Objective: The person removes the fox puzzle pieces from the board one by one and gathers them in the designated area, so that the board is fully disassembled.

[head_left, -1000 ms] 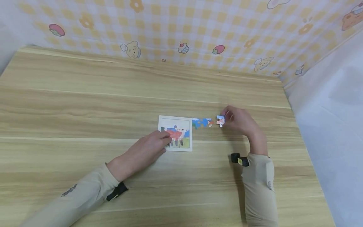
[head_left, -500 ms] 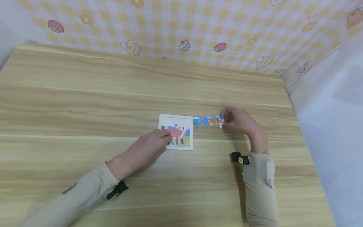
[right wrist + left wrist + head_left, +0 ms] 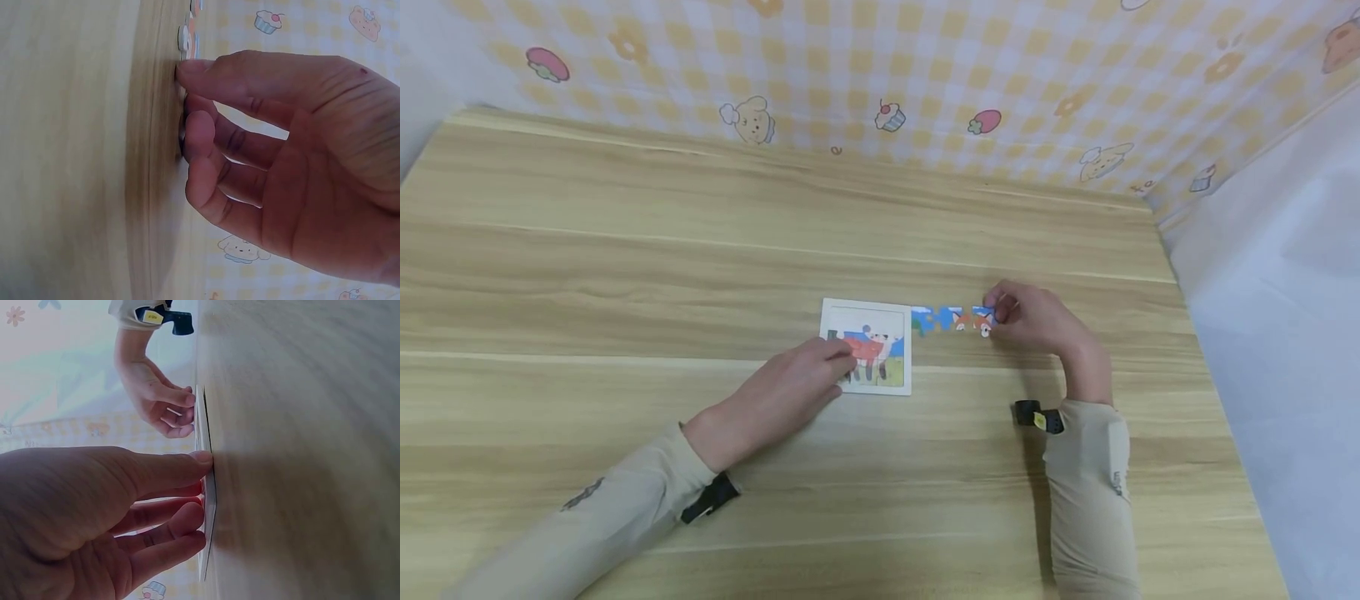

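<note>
In the head view, a square puzzle board with a white frame lies on the wooden table, an animal in red pictured on it. My left hand rests on its left part, covering that side. In the left wrist view the left thumb touches the board's edge and the bent fingers lie lightly on top. My right hand pinches the right side of a fox-print puzzle piece between thumb and index finger, low at the table. Just left of it are a blue and orange piece and a blue and green piece, the latter beside the board.
The wooden table runs back to a yellow checked cloth with cartoon prints. White sheeting hangs at the right side. Black wrist cameras sit on both sleeves.
The fox print on the right-hand piece shows clearly now, where glare paled it before, and the piece looks flatter. The left hand stays on the board. The head view has shifted slightly.
</note>
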Available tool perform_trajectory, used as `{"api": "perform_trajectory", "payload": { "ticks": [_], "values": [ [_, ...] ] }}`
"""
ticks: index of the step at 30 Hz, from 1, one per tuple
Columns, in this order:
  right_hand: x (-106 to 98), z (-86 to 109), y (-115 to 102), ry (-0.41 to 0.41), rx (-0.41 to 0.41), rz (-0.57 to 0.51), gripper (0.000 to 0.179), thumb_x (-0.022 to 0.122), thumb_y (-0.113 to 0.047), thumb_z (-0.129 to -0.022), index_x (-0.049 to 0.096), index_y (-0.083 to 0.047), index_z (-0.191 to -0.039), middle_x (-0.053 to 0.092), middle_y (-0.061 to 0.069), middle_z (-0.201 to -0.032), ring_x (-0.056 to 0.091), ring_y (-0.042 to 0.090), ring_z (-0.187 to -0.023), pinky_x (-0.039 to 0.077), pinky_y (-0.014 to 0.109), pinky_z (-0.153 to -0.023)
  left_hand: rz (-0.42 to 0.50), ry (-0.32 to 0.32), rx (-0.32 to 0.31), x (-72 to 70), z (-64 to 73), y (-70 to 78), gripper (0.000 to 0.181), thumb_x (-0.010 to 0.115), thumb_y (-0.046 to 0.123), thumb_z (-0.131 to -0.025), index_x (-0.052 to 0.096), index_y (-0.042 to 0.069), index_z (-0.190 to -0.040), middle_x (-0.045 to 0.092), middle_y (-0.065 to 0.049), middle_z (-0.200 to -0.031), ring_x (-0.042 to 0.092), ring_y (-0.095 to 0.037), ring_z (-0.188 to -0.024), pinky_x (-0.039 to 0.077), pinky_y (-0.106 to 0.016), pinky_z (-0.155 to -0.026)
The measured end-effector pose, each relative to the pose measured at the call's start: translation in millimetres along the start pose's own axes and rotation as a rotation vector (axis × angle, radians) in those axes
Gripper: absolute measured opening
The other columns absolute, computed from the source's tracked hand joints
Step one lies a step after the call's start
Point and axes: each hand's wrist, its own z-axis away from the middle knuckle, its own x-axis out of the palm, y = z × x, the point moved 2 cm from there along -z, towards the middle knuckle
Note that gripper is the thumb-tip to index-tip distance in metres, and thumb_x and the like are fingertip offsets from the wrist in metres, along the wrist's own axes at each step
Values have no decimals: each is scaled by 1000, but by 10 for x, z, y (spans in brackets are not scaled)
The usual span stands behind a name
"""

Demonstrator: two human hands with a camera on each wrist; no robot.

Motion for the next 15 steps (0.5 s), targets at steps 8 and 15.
{"api": "perform_trajectory", "payload": {
  "ticks": [8, 15],
  "values": [
    [14, -12, 24, -5, 12, -1, 25, 65, -3, -82, 57, -6, -105, 59, 11, -92, 53, 25, -84, 43, 38, -76, 25, 2, -22, 3, -10, -18, 32, 71, 10, -82, 64, 2, -113, 57, -10, -109, 54, -20, -95, 49, -33, -82],
    [-15, 7, 53, 23, 24, -30, 29, 69, -10, -80, 58, -7, -106, 58, 9, -92, 53, 23, -82, 43, 37, -73, 4, 44, -22, -7, -19, -10, 22, 71, 8, -81, 66, 3, -102, 54, -7, -97, 49, -16, -82, 48, -27, -71]
  ]
}}
